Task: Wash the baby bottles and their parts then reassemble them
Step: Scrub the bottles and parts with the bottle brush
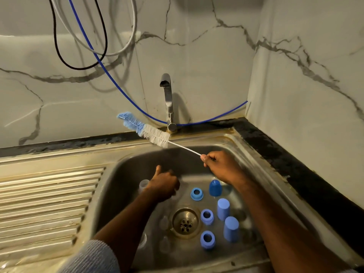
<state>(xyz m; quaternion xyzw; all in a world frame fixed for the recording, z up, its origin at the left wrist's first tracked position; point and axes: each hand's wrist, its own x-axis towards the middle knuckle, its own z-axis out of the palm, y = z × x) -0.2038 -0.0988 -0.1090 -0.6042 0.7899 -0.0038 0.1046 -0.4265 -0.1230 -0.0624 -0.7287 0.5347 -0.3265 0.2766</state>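
Head view: your right hand (218, 164) sits over the back of the steel sink (122, 174), fingers (211, 157) curled tight round the wire handle of the bottle brush (151, 133). The brush slants up and left, white bristles near the tap base, blue bristles and tip past the sink's back rim, against the marble wall (206, 56). Your left hand (164, 186) is low in the basin, fingers curled, thumb up; a clear bottle (143, 185) shows just left of it, but you can't tell whether the hand has hold of it.

Parts lie spread on the sink floor round the drain (185, 222). Three blue rings: one (197, 194) behind the drain, one (207, 216) just right of it, one (207, 239) in front. Three caps stand dome-up on the right: dark blue (215, 187) at the back, partly behind your right forearm, then light blue (223, 208), then another light blue (231, 229) nearest you. Faint clear pieces left of the drain, partly hidden by your left forearm, too dim to name.

Tap (167, 99) stands at centre back, spout toward you. A blue hose (122, 89) loops down the wall behind it; black and white cables (78, 67) hang top left. Ridged drainboard (45, 203) on the left, dark tabletop (275, 150) edge on the right. No readable writing.
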